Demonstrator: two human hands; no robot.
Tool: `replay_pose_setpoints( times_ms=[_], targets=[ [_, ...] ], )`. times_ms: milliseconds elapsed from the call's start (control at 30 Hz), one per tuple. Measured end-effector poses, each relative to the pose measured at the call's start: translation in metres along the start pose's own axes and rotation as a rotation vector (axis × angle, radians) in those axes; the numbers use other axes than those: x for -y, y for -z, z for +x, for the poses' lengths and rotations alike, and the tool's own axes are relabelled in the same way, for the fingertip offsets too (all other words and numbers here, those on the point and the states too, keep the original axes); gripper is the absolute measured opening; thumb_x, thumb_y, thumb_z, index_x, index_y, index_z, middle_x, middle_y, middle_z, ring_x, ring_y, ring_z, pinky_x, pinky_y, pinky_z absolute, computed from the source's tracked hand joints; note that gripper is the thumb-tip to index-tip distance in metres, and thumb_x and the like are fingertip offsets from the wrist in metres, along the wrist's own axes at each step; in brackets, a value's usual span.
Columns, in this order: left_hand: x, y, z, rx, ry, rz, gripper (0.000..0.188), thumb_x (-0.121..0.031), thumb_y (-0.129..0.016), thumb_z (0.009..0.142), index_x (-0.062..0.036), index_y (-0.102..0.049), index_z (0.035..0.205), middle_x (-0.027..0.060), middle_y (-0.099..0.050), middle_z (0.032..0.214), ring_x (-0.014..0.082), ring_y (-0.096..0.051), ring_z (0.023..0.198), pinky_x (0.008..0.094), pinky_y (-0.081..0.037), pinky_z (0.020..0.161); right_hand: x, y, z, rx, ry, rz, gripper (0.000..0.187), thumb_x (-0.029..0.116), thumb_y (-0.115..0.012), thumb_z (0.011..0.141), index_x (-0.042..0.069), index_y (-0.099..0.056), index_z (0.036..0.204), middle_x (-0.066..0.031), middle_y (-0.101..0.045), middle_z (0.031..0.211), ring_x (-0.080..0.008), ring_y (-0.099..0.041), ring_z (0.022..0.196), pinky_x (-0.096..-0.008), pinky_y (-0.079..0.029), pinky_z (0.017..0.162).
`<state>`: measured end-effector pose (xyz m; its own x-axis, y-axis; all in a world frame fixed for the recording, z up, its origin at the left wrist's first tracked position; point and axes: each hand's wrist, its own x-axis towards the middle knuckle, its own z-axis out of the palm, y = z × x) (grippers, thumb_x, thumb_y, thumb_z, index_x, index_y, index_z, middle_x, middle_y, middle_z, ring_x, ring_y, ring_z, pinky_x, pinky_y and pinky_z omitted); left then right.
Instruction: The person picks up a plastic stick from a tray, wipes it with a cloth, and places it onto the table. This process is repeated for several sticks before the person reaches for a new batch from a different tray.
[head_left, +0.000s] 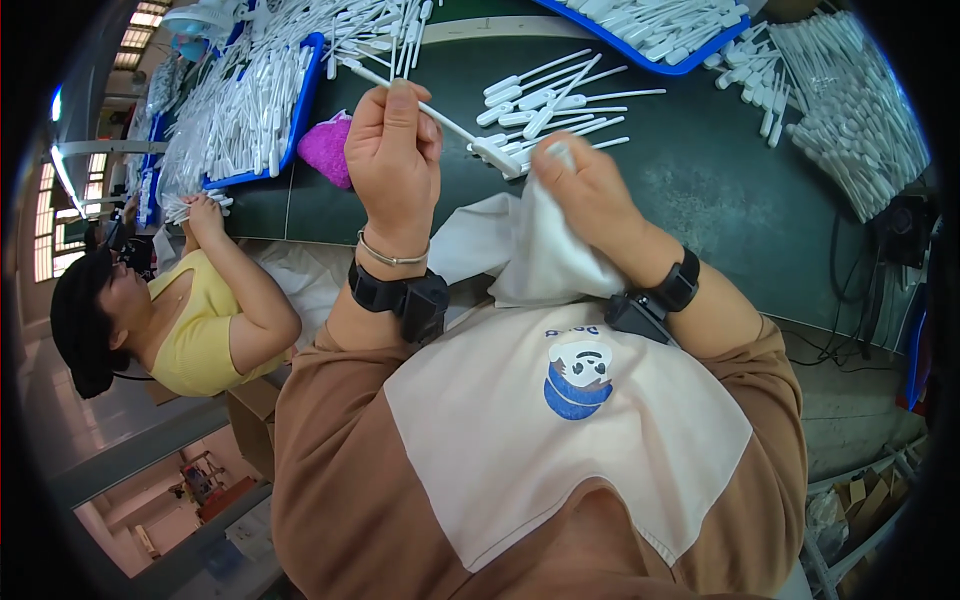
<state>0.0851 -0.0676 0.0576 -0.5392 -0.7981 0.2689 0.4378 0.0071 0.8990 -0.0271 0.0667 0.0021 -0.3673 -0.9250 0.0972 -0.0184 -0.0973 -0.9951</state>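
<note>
My left hand (393,160) is closed round a slim white plastic dropper (447,122), which slants down to the right above the dark green table. My right hand (592,197) grips a bunched white cloth (545,245) that hangs down toward my lap. Its fingers are partly hidden by the cloth. Just beyond both hands, several loose white droppers (545,100) lie in a rough fan on the table, and the lower end of the held one is close to them. A fuzzy purple cloth (327,150) lies left of my left hand.
Blue trays full of white droppers stand at the far left (312,95) and far right (690,66). Clear bags of droppers (850,110) sit on the right beside a black device (908,230) with cables. At left, a co-worker in yellow (205,325) handles droppers.
</note>
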Motion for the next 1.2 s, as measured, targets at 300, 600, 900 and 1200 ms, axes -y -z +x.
replay_pose_setpoints(
  times_ms=[300,600,900,1200],
  targets=[
    [0.030,-0.026,-0.019,0.017,0.057,0.291,0.016,-0.014,-0.053,0.087,-0.0023,-0.050,0.076,-0.0020,-0.047,0.054,0.0025,-0.039,0.044,0.0162,-0.030,0.039,0.000,-0.016,0.000,0.020,-0.065,0.085,0.026,0.023,-0.046,0.090,0.003,-0.048,0.107,-0.0041,-0.057,0.089,-0.0127,-0.052,0.084,-0.0252,-0.041,0.073],
    [0.018,-0.014,-0.017,-0.050,-0.061,0.156,0.010,-0.007,-0.056,0.084,-0.0017,-0.051,0.077,0.0008,-0.052,0.063,0.0030,-0.044,0.049,0.0164,-0.033,0.042,0.001,-0.008,-0.003,0.097,0.051,-0.208,0.029,0.022,-0.051,0.088,0.002,-0.047,0.109,-0.0114,-0.059,0.089,-0.0181,-0.056,0.079,-0.0279,-0.044,0.069],
    [0.021,-0.007,-0.022,0.461,-0.039,0.385,0.006,-0.007,-0.053,0.085,-0.0016,-0.052,0.088,0.0008,-0.051,0.070,0.0053,-0.046,0.057,0.0185,-0.037,0.048,0.005,-0.002,0.000,0.216,-0.057,0.054,0.027,0.021,-0.056,0.085,0.001,-0.051,0.103,-0.0049,-0.058,0.081,-0.0136,-0.054,0.073,-0.0280,-0.044,0.066],
    [0.057,0.001,-0.005,0.303,0.609,-0.458,0.010,-0.012,-0.052,0.086,-0.0023,-0.052,0.089,0.0003,-0.050,0.070,0.0045,-0.040,0.053,0.0176,-0.033,0.047,0.005,-0.001,0.000,0.285,-0.108,-0.128,0.029,0.026,-0.060,0.081,0.001,-0.055,0.094,-0.0061,-0.057,0.077,-0.0116,-0.052,0.069,-0.0259,-0.043,0.064]
  ],
)
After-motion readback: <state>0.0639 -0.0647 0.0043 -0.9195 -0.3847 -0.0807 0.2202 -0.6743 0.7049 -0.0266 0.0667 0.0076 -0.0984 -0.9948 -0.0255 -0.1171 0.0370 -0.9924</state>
